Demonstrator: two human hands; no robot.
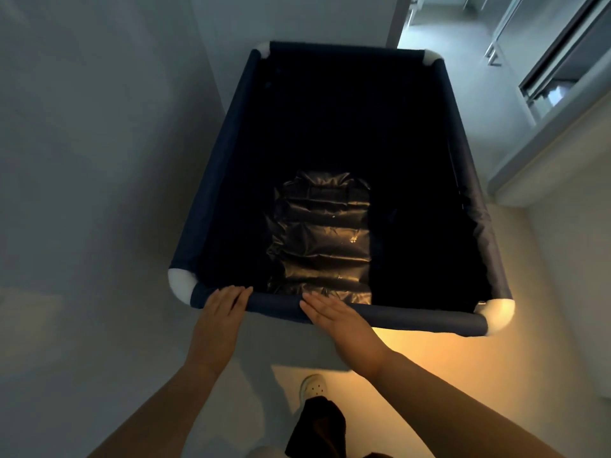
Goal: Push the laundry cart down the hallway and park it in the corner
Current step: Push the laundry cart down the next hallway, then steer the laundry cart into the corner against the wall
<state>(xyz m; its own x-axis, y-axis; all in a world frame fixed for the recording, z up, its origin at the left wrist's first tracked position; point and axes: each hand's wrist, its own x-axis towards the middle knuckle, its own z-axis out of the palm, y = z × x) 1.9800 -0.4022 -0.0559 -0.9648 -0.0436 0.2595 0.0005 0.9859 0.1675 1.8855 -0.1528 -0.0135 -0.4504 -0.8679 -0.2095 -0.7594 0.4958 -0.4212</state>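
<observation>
Against the wall [99,143] on our left, the laundry cart [211,180] stands ahead; our left hand [222,310] and right hand [340,320] press flat, fingers straight, gripping nothing, on its near rail. A black bag [322,239] lies inside; a doorway [463,61] opens beyond.

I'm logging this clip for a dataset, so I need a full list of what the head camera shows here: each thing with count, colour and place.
laundry cart: one, navy fabric sides, centre of view, beside the wall on the left
corner caps: four, white, at the cart's rim corners
plastic bag: one, shiny black, crumpled on the cart's bottom
wall: one, pale grey, left of the cart
floor: pale, with a warm yellow glow near the person
sliding door track: one, grey, upper right
shoe: one, white, with holes, bottom centre
left hand: fingers straight, resting on the near rim
right hand: fingers straight, flat on the near rim
</observation>
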